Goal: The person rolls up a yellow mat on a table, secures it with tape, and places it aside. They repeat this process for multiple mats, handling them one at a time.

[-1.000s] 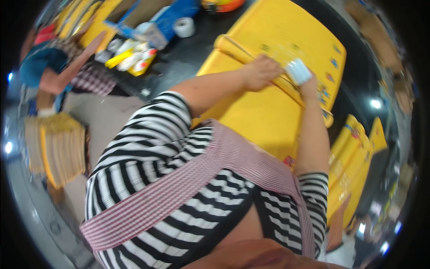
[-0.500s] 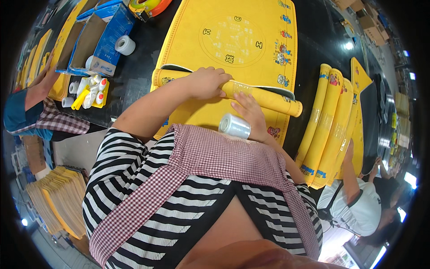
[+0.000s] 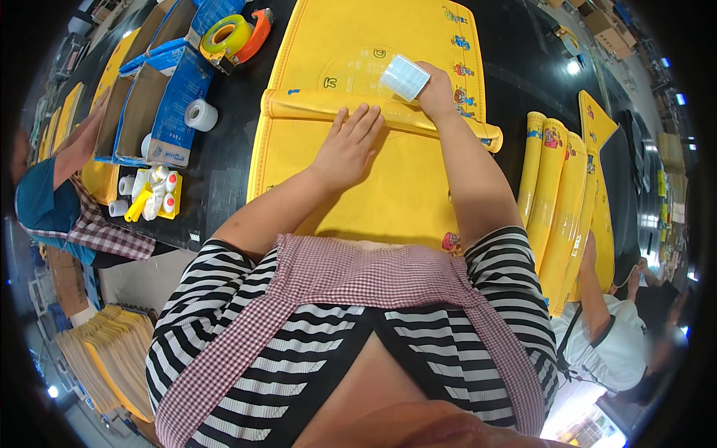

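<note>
A yellow mat rolled into a tube (image 3: 299, 104) lies crosswise over a flat yellow mat (image 3: 373, 187) printed with a circle and cartoon figures. My left hand (image 3: 347, 145) rests palm down against the near side of the tube, fingers stretched out and holding nothing. My right hand (image 3: 437, 89) is closed on a roll of clear tape (image 3: 404, 78), just above the tube toward its right end. Part of the right fingers is hidden behind the tape roll. Whether a strip runs from the roll to the tube cannot be made out.
To the left are a blue carton (image 3: 175, 97), a white tape roll (image 3: 201, 114), an orange tape dispenser (image 3: 252, 37) and a yellow tray of bottles (image 3: 173, 201). Several rolled mats (image 3: 556, 172) lie on the right. Co-workers are at both sides, one in a teal sleeve (image 3: 37, 183).
My right hand has moved from the near side of the tube forward over it, carrying the tape roll. My left hand has gone from gripping the tube to lying flat against it.
</note>
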`<state>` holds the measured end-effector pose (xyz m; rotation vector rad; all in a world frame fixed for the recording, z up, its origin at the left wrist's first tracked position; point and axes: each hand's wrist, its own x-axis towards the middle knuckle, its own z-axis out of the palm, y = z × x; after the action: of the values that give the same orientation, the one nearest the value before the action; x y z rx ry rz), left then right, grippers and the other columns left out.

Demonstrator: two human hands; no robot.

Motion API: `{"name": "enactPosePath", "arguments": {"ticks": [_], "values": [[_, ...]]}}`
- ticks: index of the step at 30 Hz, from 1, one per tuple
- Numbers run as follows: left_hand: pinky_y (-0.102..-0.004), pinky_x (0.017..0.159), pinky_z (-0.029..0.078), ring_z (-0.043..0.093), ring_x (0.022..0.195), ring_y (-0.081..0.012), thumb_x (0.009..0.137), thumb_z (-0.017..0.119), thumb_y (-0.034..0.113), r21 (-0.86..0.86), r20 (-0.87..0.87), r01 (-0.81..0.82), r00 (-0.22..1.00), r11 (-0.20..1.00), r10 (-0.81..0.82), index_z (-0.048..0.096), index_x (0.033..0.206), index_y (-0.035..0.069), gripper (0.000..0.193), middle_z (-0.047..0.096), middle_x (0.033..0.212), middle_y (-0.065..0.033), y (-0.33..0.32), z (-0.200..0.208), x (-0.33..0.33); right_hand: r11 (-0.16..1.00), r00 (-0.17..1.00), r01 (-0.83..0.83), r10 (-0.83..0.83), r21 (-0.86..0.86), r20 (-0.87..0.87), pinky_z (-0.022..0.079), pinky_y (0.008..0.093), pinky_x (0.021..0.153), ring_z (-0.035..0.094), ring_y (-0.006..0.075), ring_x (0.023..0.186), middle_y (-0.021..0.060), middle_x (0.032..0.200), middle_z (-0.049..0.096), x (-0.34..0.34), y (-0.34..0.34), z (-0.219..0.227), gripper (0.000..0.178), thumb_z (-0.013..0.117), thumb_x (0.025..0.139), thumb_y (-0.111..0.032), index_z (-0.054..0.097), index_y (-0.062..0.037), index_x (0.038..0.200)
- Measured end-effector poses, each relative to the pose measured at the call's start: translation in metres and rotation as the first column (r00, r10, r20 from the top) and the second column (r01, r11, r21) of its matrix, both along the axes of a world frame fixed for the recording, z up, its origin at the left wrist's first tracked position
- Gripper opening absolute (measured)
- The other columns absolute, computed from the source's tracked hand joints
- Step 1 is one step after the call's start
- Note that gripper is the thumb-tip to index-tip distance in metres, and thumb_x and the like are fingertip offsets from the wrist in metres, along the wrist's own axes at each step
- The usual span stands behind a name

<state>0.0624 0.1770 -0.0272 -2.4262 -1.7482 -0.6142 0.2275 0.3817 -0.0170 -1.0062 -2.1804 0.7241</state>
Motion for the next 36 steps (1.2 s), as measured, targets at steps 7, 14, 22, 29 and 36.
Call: {"name": "enactPosePath", "arguments": {"ticks": [7, 14, 22, 29, 36], "values": [[-0.0499, 0.118, 0.034, 0.047, 0.137, -0.0354, 0.090, 0.069, 0.032, -0.236, -0.110, -0.060, 0.993, 0.970, 0.035, 0.055, 0.137, 0.003, 0.058, 0.053, 0.143, -0.0165, 0.125, 0.020, -0.037, 0.991, 0.989, -0.120, 0.125, 0.061, -0.081, 0.055, 0.0338, 0.094, 0.071, 0.0200, 0.100, 0.0085, 0.111, 0.075, 0.002, -0.025, 0.006, 0.021, 0.070, 0.092, -0.009, 0.073, -0.0027, 0.112], [-0.0443, 0.099, 0.050, 0.059, 0.117, -0.0345, 0.082, 0.074, 0.027, -0.369, -0.160, -0.080, 0.987, 0.926, 0.021, 0.060, 0.123, 0.008, 0.047, 0.061, 0.122, -0.0139, 0.155, 0.038, -0.039, 0.937, 0.950, -0.212, 0.130, 0.279, 0.285, 0.043, 0.0439, 0.115, 0.062, 0.0354, 0.125, 0.0124, 0.127, 0.070, 0.000, -0.039, 0.015, 0.038, 0.077, 0.082, -0.018, 0.070, -0.0094, 0.119], [-0.0481, 0.087, 0.050, 0.059, 0.100, -0.0382, 0.073, 0.079, 0.020, -0.265, 0.030, 0.031, 0.999, 0.964, -0.024, 0.060, 0.124, 0.007, 0.055, 0.060, 0.110, -0.0155, 0.014, 0.026, -0.012, 0.932, 0.929, -0.286, 0.212, 0.223, 0.304, 0.050, 0.0409, 0.095, 0.065, 0.0339, 0.105, 0.0158, 0.110, 0.069, 0.035, -0.167, 0.013, 0.023, 0.062, 0.088, -0.023, 0.068, -0.0082, 0.105], [-0.0487, 0.089, 0.051, 0.059, 0.104, -0.0379, 0.070, 0.083, 0.020, -0.420, 0.131, 0.148, 0.986, 0.895, -0.102, 0.062, 0.122, 0.004, 0.059, 0.060, 0.115, -0.0159, -0.039, 0.045, -0.004, 0.937, 0.952, -0.303, 0.308, 0.174, -0.001, 0.043, 0.0449, 0.113, 0.060, 0.0284, 0.130, 0.0122, 0.140, 0.064, 0.071, -0.218, -0.007, 0.046, 0.071, 0.086, -0.027, 0.068, -0.0123, 0.129], [-0.0468, 0.101, 0.048, 0.059, 0.114, -0.0375, 0.078, 0.075, 0.009, -0.311, 0.047, -0.043, 0.997, 0.949, 0.061, 0.062, 0.125, 0.005, 0.048, 0.062, 0.120, -0.0186, 0.012, 0.043, -0.022, 0.966, 0.941, -0.086, -0.002, -0.245, -0.339, 0.057, 0.0364, 0.082, 0.073, 0.0283, 0.094, 0.0147, 0.105, 0.075, 0.008, -0.077, -0.004, 0.019, 0.077, 0.085, -0.012, 0.075, -0.0082, 0.103]]}}
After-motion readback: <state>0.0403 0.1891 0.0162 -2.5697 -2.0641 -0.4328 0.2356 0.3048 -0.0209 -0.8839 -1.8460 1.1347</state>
